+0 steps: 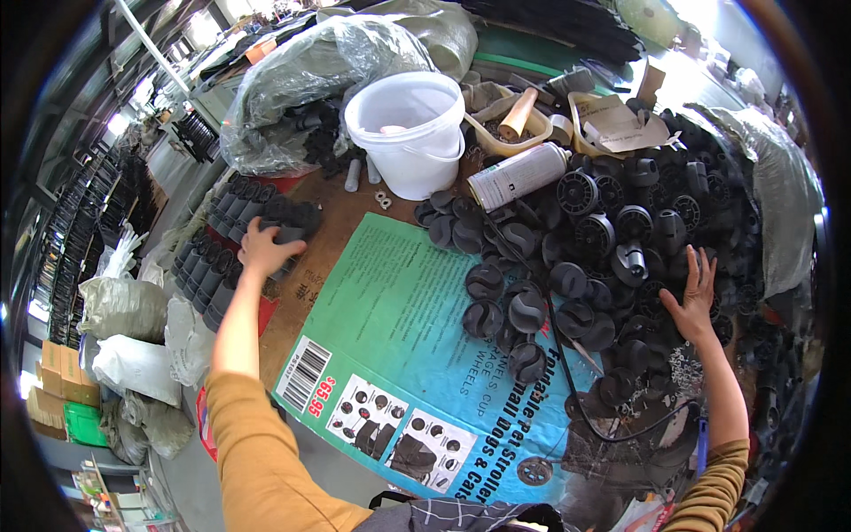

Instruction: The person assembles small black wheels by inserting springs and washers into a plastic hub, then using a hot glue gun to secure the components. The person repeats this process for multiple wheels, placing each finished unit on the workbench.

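Note:
On the left, my left hand (264,252) is curled around a black cylindrical plastic part (289,235), its fingers partly hiding it. This part sits at the end of neat rows of similar black parts (206,268). At the right, my right hand (695,298) is open, thumb and fingers spread, at the edge of a heap of black plastic wheels and caster pieces (596,232). Round black caps (527,312) spill from that heap onto a green and blue printed cardboard sheet (381,293) between my hands.
A white bucket (406,133) stands at the back, beside plastic-wrapped bundles (310,75). A spray can (520,177) leans on the heap near a wooden-handled tool (519,115) in a tub. A black cable (581,424) loops across the right side. Sacks (133,368) lie at the far left.

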{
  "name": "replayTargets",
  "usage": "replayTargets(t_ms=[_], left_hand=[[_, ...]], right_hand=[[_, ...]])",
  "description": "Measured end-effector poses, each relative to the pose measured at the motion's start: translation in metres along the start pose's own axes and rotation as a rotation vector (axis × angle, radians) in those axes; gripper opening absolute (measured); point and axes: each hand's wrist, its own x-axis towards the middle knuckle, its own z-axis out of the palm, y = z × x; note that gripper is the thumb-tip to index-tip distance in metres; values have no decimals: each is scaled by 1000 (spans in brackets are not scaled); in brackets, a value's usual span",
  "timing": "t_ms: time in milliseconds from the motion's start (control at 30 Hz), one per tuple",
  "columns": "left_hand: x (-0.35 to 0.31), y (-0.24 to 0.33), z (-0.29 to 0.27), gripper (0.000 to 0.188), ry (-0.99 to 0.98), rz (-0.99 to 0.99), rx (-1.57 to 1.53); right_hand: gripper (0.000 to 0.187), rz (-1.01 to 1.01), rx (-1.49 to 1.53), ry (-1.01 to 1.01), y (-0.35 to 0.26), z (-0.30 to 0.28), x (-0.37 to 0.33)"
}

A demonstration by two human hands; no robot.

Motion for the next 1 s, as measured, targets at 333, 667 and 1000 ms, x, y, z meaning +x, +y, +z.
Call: replayTargets(t_ms=[333,667,1000], left_hand=[[-257,91,15,64,-53,454,-80],[-394,162,2,73,-719,749,-502],[-488,261,53,67,-548,942,-727]], right_hand=[[87,116,-80,-111,-11,-6,9],[11,35,309,114,-29,-70,-27],[31,-527,491,-183,-109,-69,-49]])
